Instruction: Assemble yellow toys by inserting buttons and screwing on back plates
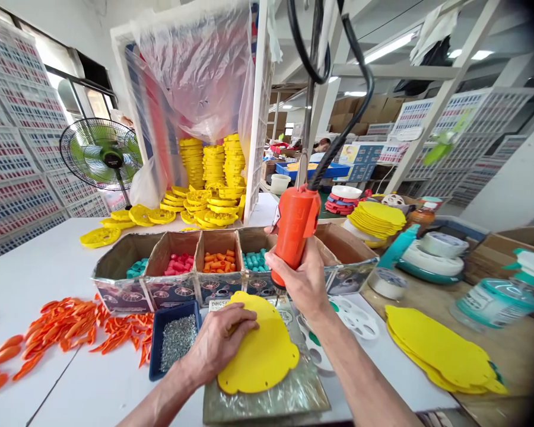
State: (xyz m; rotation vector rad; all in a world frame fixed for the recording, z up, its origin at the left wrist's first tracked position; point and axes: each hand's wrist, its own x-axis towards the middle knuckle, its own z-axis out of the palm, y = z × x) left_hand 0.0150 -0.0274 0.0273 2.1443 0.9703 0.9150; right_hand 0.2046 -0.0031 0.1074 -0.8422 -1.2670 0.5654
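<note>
My right hand point(306, 276) is wrapped around an orange electric screwdriver point(292, 228), which hangs upright from above with its tip pointing down near the far right edge of a yellow plastic plate point(260, 350). On that plate lies my left hand point(222, 341), fingers bent and close together, holding it down. Whether anything small sits under those fingers is hidden. Beneath the plate is a plastic-covered board point(267, 406). Just left of my left hand stands a blue tray point(155, 350) full of small silver screws point(178, 342).
Cardboard bins point(127, 293) with coloured plastic pieces line the back. Orange parts point(66, 326) are heaped at left. Yellow plates point(445, 350), a tape roll point(388, 283) and a spray bottle point(498, 299) occupy the right. Yellow parts point(213, 166) are stacked behind, near a fan point(102, 155).
</note>
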